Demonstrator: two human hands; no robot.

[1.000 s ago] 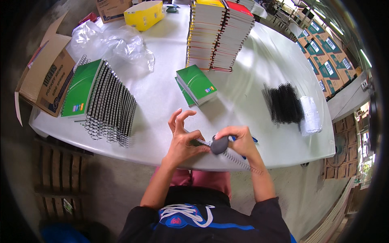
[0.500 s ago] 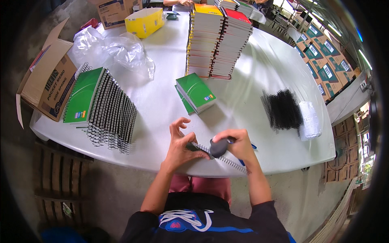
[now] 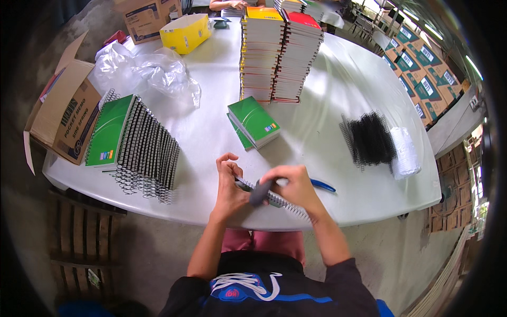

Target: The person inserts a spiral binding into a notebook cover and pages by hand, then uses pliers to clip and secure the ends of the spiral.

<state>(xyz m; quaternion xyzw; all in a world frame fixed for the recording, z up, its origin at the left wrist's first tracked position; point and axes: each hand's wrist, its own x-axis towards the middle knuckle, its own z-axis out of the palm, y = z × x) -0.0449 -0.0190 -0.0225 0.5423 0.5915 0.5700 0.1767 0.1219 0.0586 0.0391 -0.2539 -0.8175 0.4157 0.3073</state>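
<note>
Near the front edge of the table, my left hand point(image 3: 228, 187) grips a small notebook seen almost edge-on and partly hidden by the hands. A metal spiral coil point(image 3: 291, 207) runs along the notebook's edge, and its free end trails off to the lower right. My right hand point(image 3: 297, 186) is closed on a dark grey rounded tool point(image 3: 259, 194), which touches the coil close to my left fingers. The tool is blurred and its exact kind does not show. Just beyond the right hand lies a blue-handled tool point(image 3: 323, 185).
A stack of green notebooks with loose coils point(image 3: 111, 129) stands left, beside an open carton point(image 3: 68, 119). Two green notebooks point(image 3: 253, 120) lie ahead, before tall notebook stacks point(image 3: 261, 55). Black coils point(image 3: 368, 140) and a white roll point(image 3: 405, 153) lie right. Another person's hand point(image 3: 237, 5) shows far off.
My right hand and the dark tool have moved left along the coil, closer to my left hand. More of the blue-handled tool now shows. The view has shifted slightly.
</note>
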